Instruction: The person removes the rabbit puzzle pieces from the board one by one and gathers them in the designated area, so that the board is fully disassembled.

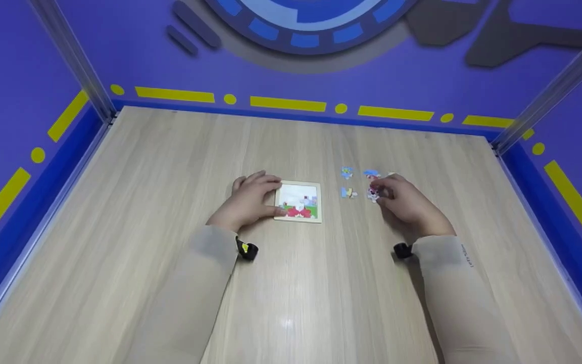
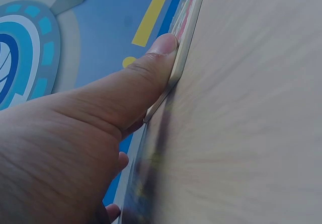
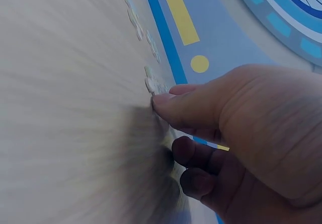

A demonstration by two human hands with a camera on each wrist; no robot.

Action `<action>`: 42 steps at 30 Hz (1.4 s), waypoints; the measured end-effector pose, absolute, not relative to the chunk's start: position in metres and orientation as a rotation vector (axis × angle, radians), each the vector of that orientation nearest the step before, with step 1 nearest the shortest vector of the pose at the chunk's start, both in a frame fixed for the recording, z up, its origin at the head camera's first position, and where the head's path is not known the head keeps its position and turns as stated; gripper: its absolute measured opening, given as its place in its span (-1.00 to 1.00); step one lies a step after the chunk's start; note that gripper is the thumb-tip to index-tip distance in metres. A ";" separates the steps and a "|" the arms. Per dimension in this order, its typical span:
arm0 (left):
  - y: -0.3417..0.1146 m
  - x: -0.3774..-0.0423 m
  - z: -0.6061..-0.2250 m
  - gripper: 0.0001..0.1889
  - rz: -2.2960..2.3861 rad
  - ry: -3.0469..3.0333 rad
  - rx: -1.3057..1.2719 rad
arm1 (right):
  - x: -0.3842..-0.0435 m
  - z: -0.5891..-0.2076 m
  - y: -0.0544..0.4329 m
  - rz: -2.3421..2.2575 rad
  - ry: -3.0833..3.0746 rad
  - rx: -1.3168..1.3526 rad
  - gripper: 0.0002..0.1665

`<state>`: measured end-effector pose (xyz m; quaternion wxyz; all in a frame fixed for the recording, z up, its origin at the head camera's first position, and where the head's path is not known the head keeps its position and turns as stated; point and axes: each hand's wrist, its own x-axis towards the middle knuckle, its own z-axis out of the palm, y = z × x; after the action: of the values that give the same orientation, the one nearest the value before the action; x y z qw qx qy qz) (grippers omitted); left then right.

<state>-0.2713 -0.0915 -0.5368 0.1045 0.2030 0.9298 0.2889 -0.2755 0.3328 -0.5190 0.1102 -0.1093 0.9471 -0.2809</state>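
Observation:
A small square jigsaw tray [image 1: 320, 202] with a pale wooden rim lies on the table; red, green and blue pieces fill its lower part and right side, and the rest shows white. My left hand [image 1: 250, 199] rests on its left side. The straight left thumb [image 2: 156, 58] lies over the rim, and the forefinger touches near the upper left corner. My right hand [image 1: 407, 199] pinches a jigsaw piece [image 1: 373, 195] with a dark and white print between thumb and forefinger, low over the table. Its other fingers curl in the right wrist view.
Left of my right hand lie a blue piece [image 1: 347, 172] and a blue and yellow piece [image 1: 348, 192]. A blue and red piece [image 1: 371, 174] is just beyond the fingertips, and another piece [image 1: 391, 174] is partly hidden behind the hand. Blue walls [image 1: 301, 83] border the wooden table.

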 end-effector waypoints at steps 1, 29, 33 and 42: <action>-0.091 -0.271 -0.537 -0.08 0.852 2.742 0.598 | -0.275 -0.519 0.332 -0.835 2.780 -0.318 -0.42; -0.091 -0.271 -0.536 -0.08 0.841 2.746 0.591 | -0.254 -0.515 0.254 -1.136 2.722 -0.508 -0.33; -0.091 -0.271 -0.536 -0.08 0.840 2.748 0.592 | -0.250 -0.519 0.239 -1.087 2.716 -0.547 -0.26; -0.090 -0.272 -0.536 -0.08 0.839 2.752 0.585 | -0.251 -0.524 0.208 -0.939 2.717 -0.642 -0.29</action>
<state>-0.2721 -0.0899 -0.5358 0.1028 0.1983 0.9324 0.2843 -0.2515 0.2079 -0.5245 0.0980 -0.2171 0.9180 -0.3171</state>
